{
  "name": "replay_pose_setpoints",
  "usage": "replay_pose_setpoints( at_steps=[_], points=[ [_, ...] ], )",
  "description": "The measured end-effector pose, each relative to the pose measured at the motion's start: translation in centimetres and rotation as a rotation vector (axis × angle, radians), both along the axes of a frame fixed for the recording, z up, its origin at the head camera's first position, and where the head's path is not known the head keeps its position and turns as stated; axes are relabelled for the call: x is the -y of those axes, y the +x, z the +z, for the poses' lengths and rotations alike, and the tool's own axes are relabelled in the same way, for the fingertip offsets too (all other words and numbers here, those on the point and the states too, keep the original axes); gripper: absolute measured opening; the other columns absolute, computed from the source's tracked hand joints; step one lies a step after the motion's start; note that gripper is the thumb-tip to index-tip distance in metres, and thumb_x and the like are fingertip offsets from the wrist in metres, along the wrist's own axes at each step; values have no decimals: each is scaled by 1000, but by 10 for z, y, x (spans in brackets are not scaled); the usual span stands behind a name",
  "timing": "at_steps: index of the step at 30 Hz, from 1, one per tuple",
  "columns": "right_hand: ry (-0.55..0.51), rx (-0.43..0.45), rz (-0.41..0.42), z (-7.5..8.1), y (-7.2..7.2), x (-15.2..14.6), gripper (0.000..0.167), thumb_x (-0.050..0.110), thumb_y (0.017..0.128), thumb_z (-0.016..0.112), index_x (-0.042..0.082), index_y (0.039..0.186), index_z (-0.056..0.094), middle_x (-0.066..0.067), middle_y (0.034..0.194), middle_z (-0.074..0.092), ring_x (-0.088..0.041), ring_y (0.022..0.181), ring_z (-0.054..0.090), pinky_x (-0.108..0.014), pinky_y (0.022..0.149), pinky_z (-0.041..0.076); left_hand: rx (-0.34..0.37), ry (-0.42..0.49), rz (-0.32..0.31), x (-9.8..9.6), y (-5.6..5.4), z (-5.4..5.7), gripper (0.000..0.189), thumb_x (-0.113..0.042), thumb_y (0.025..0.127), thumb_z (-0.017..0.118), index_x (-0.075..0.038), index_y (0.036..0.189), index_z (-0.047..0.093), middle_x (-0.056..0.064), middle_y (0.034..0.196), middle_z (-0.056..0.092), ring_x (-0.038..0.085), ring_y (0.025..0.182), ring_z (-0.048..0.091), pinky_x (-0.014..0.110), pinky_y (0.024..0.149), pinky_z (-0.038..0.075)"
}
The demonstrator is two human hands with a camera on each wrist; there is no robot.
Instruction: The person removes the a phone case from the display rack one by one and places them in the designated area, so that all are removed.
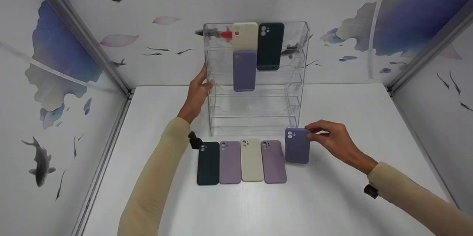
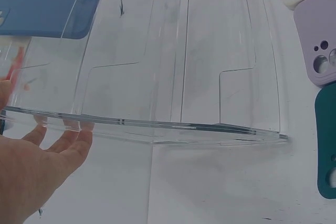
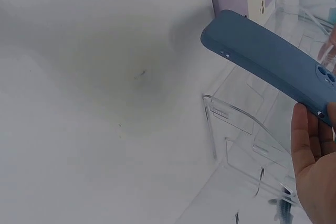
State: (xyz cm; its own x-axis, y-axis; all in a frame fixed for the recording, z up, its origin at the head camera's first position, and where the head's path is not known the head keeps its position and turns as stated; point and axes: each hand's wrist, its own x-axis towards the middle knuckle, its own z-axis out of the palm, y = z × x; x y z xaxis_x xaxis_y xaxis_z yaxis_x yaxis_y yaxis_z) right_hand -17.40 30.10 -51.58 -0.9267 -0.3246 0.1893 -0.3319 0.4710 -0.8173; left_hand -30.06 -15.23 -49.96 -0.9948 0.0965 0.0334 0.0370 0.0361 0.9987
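At its top corner, my right hand (image 1: 332,138) pinches a blue-purple phone case (image 1: 297,151), held up just right of a row of cases at the front right of a clear acrylic tiered rack (image 1: 255,120). Bluer in the right wrist view, the same phone case (image 3: 262,53) shows its camera cutouts near the fingers. My left hand (image 1: 197,93) grips the rack's left side wall, thumb in front and fingers behind. On the rack's upper tiers stand a cream case (image 1: 245,38), a dark green case (image 1: 271,47) and another blue-purple case (image 1: 244,73).
Before the rack, a dark green case (image 1: 208,164), a light purple case (image 1: 230,162), a cream case (image 1: 252,160) and a mauve case (image 1: 274,162) lie side by side on the white table (image 1: 236,210). Printed panels with metal-framed corners enclose the table on three sides.
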Motion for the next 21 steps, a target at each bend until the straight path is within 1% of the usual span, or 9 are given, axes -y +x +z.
replay_pose_setpoints(
  at_steps=[5,9,12,15,21],
  points=[
    [13,32,7,-8,4,0,25,1,97,84,9,121,83,-6,115,81,-18,104,75,-21,89,61,-3,-9,5,0,0,0,71,-21,116,53,-31,178,20,6,183,24,35,167,26,63,129,29],
    [14,47,2,-10,5,-1,25,0,97,84,9,121,83,-5,115,81,-19,104,75,-22,89,62,-12,-12,3,0,0,0,70,-22,116,53,-32,177,21,6,183,23,35,168,24,64,129,29],
    [5,55,1,-12,5,-1,26,-1,97,84,8,121,83,-7,115,80,-21,104,76,-23,88,62,-17,-13,5,0,0,0,70,-23,116,54,-32,177,21,9,183,23,36,165,31,62,129,30],
    [2,54,-2,-15,5,-2,27,-2,97,83,8,122,82,-7,116,80,-22,105,76,-23,88,62,-15,-20,11,0,1,0,70,-25,116,54,-32,177,22,8,182,25,36,160,39,60,129,32],
    [21,24,-22,-25,6,-4,29,-3,97,83,13,121,83,-2,114,78,-20,105,74,-23,87,62,-5,-9,13,0,0,-1,70,-25,116,55,-36,177,23,4,182,25,34,158,43,63,129,31]
  ],
)
